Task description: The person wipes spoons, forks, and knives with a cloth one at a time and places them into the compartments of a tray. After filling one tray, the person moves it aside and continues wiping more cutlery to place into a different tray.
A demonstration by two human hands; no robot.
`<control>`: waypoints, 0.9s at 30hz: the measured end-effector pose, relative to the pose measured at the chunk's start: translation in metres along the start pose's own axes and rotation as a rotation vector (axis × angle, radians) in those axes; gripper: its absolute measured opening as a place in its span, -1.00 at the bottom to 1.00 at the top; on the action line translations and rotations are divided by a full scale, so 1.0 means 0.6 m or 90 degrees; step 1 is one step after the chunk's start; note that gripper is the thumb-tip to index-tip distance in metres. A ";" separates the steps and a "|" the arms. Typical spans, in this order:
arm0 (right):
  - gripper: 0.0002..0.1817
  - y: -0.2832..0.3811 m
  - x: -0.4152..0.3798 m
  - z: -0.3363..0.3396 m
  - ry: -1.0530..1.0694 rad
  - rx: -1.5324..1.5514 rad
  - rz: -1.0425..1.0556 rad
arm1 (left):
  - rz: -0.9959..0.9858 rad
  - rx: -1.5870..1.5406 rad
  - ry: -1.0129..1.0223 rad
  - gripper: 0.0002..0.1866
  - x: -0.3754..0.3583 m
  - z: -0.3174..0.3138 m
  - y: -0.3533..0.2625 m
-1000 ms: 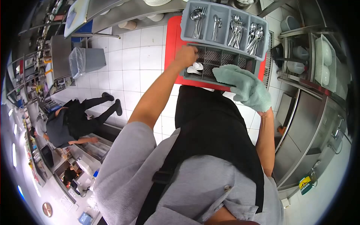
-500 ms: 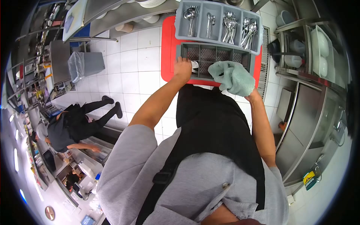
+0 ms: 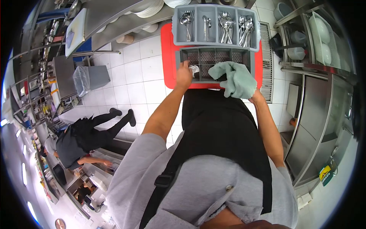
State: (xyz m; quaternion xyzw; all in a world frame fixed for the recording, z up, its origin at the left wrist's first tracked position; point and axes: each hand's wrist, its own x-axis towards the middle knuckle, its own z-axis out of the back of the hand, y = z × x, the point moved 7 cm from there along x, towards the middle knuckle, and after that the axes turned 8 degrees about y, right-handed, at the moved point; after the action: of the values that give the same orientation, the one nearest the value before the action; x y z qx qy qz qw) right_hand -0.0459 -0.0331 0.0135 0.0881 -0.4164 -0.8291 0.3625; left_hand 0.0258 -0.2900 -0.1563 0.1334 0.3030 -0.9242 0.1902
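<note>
My left hand point(image 3: 184, 76) is closed at the left end of a dark grey compartment rack point(image 3: 178, 57), fingers bent over its wall. Right beside those fingers, in the front left compartment, lies a small white and shiny thing point(image 3: 194, 70); I cannot tell what the hand grips. A pale green cloth point(image 3: 238, 80) is bunched over my right hand point(image 3: 256, 96), covering most of its fingers, and hangs over the rack's front right part. Directly behind the rack sits a grey cutlery tray point(image 3: 195, 26) holding spoons point(image 3: 225, 26) and forks in four-sided sections.
Rack and tray rest on a red surface point(image 3: 167, 57). A metal shelf with stacked plates point(image 3: 149, 9) stands at the back left. A grey bin point(image 3: 100, 78) is on the tiled floor. Another person point(image 3: 84, 137) works at the left. Metal counters point(image 3: 312, 122) line the right.
The view has shifted slightly, moving the rack and tray a little left and down in the picture. My left fingers have moved slightly; the cloth stays on my right hand.
</note>
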 end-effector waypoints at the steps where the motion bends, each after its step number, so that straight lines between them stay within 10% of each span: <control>1: -0.68 -0.001 -0.002 0.003 -0.004 -0.008 0.003 | 0.016 -0.046 -0.040 -0.54 -0.008 -0.015 0.010; 6: -0.72 -0.019 -0.009 0.000 -0.010 0.010 -0.055 | 0.150 -0.096 -0.162 -0.45 -0.040 -0.065 0.010; 10: -0.72 -0.034 -0.015 -0.007 0.069 0.166 -0.113 | 0.341 -0.082 0.012 -0.50 -0.007 -0.120 0.072; 17: -0.69 -0.089 -0.074 -0.066 0.213 0.742 -0.387 | 0.241 -0.029 -0.008 -0.60 0.050 -0.140 0.104; 27: -0.68 -0.107 -0.081 -0.111 0.253 0.830 -0.433 | 0.096 0.024 0.111 -0.58 0.073 -0.160 0.124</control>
State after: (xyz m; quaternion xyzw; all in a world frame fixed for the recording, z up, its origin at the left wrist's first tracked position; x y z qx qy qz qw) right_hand -0.0149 -0.0171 -0.0848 0.5555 -0.6988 -0.4497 0.0294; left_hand 0.0316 -0.2986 -0.2849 0.2392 0.2902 -0.8976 0.2299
